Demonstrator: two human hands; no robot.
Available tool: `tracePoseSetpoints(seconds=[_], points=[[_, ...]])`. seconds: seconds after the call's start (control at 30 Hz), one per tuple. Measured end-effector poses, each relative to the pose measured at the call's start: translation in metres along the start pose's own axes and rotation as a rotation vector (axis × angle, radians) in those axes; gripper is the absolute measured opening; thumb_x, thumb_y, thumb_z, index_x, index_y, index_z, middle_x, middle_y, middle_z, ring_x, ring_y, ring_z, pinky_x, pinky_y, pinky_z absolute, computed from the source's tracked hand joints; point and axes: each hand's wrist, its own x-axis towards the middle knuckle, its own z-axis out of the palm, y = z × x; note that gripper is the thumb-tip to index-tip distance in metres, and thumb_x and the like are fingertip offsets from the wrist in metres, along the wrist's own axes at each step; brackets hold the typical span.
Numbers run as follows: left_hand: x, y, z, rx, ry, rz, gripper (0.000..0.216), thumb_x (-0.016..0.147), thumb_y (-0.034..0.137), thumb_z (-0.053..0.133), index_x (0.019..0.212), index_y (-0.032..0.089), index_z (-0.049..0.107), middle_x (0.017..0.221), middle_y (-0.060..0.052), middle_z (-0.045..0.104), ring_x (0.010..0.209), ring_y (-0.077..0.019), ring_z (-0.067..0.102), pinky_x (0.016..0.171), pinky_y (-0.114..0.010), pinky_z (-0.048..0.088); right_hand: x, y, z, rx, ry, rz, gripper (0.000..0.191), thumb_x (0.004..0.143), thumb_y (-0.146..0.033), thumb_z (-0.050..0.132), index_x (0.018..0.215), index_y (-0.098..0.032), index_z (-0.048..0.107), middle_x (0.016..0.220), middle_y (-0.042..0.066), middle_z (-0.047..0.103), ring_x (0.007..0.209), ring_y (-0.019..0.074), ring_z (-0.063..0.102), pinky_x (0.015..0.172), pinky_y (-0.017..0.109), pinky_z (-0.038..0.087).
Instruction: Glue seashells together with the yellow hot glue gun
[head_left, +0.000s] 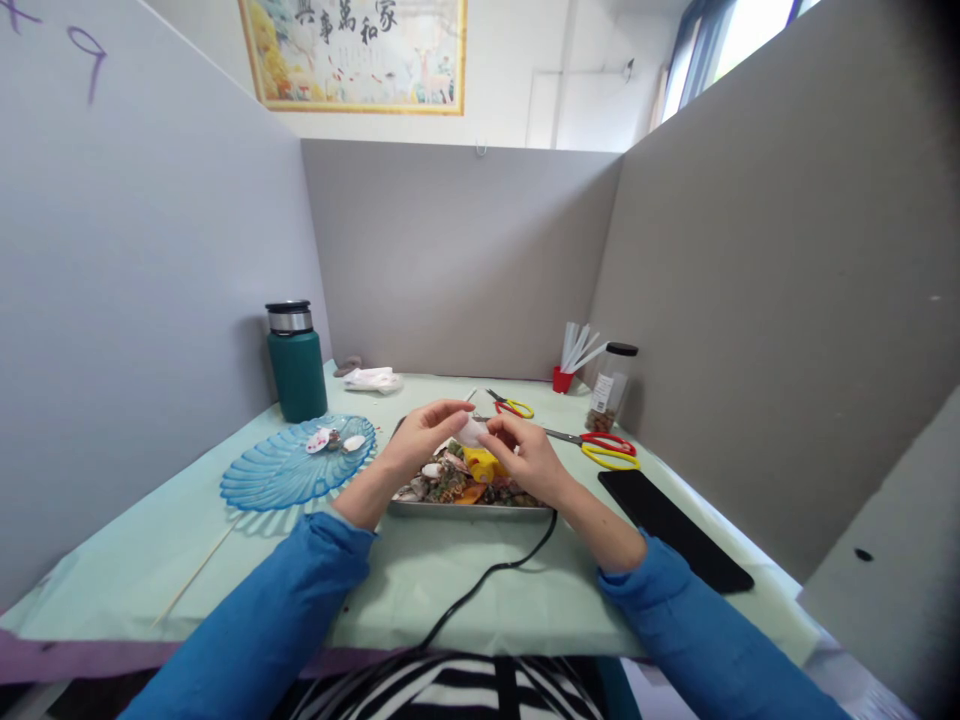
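Observation:
My left hand and my right hand meet above a shallow metal tray. Between their fingertips they pinch a small, pale, thin piece, which could be a shell or a folded scrap; its kind is not clear. In the tray lies a jumble of shell-like bits, with a bright yellow object under my fingers. The hands hide the tray's far part. To the left, a blue scalloped glass plate carries several small white and spotted shell-like pieces.
A green bottle stands behind the plate. Red-and-yellow scissors and smaller scissors lie right and behind. A red cup of white sticks, a jar, a black slab, a thin stick and a black cable surround the tray.

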Motion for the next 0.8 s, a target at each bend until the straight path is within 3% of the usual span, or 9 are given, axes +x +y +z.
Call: tracePoseSetpoints(seconds=[0.2, 0.33, 0.8], points=[[-0.003, -0.005, 0.003, -0.016, -0.135, -0.003, 0.028, 0.071, 0.036, 0.069, 0.089, 0.016, 0.065, 0.085, -0.003, 0.065, 0.076, -0.0149, 0.061, 0.068, -0.025, 0.049, -0.002, -0.005, 0.0, -0.04, -0.015, -0.054, 0.018, 0.089, -0.033, 0.05, 0.082, -0.018, 0.058, 0.07, 0.001, 0.055, 0.057, 0.0111, 0.047, 0.057, 0.025, 0.037], [-0.002, -0.008, 0.001, -0.078, -0.13, -0.006, 0.024, 0.072, 0.034, 0.069, 0.085, 0.015, 0.062, 0.083, -0.002, 0.064, 0.074, -0.0127, 0.059, 0.071, -0.025, 0.048, -0.001, -0.005, 0.0, -0.038, -0.002, -0.052, 0.018, 0.089, -0.032, 0.05, 0.082, -0.018, 0.059, 0.073, 0.001, 0.056, 0.058, 0.0109, 0.048, 0.057, 0.025, 0.037], [0.0, -0.011, 0.001, -0.073, -0.083, -0.04, 0.027, 0.072, 0.038, 0.068, 0.081, 0.013, 0.06, 0.073, 0.0, 0.06, 0.064, -0.0101, 0.053, 0.061, -0.021, 0.04, 0.001, -0.001, -0.001, 0.002, 0.019, -0.028, 0.022, 0.089, -0.03, 0.049, 0.073, -0.018, 0.057, 0.066, 0.001, 0.056, 0.06, 0.0124, 0.048, 0.058, 0.024, 0.036]])
